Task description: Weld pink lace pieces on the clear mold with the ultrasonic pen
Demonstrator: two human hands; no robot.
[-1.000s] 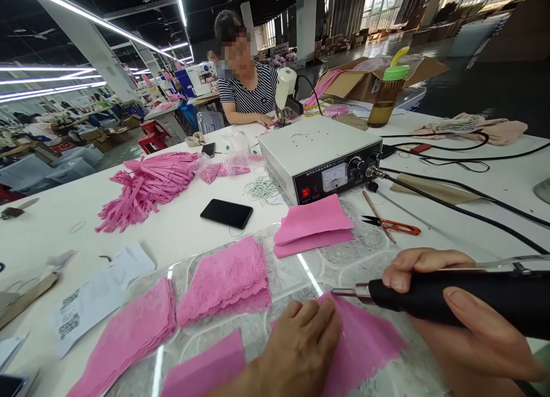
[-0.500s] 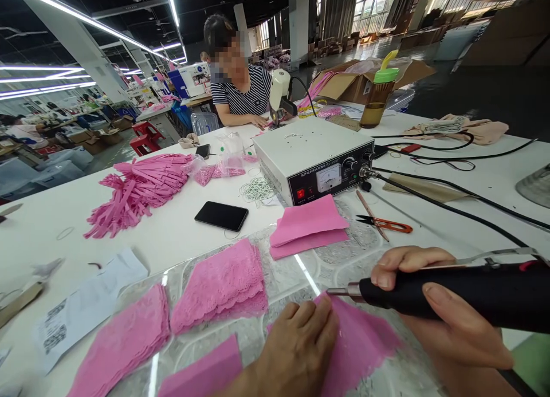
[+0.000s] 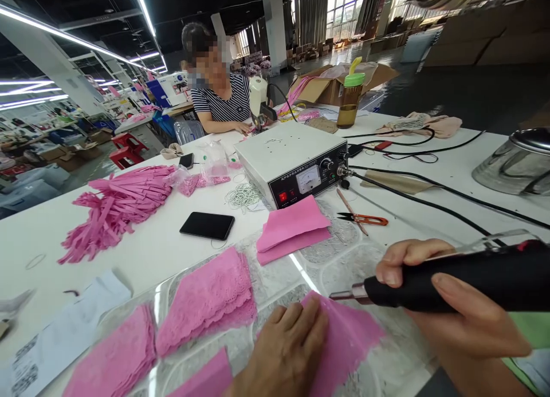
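Observation:
In the head view, my left hand (image 3: 283, 345) presses a pink fabric piece (image 3: 348, 342) to the table, its fingers bent and close together near the upper corner. My right hand (image 3: 462, 294) is wrapped round a black handheld ultrasonic welder (image 3: 401, 294) with a narrow metal tip pointing left. That tip is at the cloth's upper edge, just right of my left fingers; whether it touches I cannot tell. Left of my hands are a flat pink piece (image 3: 208, 377), a stack of lace-edged pink pieces (image 3: 210, 297) and another pink stack (image 3: 116, 357). A folded pink piece (image 3: 292, 225) lies beyond.
A control box (image 3: 287, 156) with a dial and cables stands behind. Around it are orange thread snips (image 3: 365, 219), a phone (image 3: 207, 225), pink strips (image 3: 124, 205), a bottle (image 3: 349, 105) and a glass jar (image 3: 511, 162). A co-worker (image 3: 223, 102) sits across the table.
My view has turned a little to the right. The welder's tip has drawn slightly rightward from my left fingers, which still press the cloth.

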